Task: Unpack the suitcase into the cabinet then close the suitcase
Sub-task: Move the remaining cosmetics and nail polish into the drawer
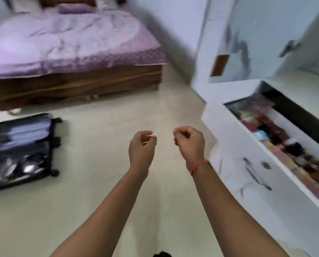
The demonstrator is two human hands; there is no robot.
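Left hand [142,145] and right hand [189,143] hover loosely curled, empty, between open suitcase [21,151] and cabinet drawer [234,145].

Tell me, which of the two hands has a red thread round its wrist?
The right hand, the one nearer the open drawer: a red thread circles its wrist. The left hand, on the suitcase side, has a bare wrist.

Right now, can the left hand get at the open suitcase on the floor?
Probably not yet: the left hand is held over bare floor, well apart from the suitcase. Nothing blocks the way, though.
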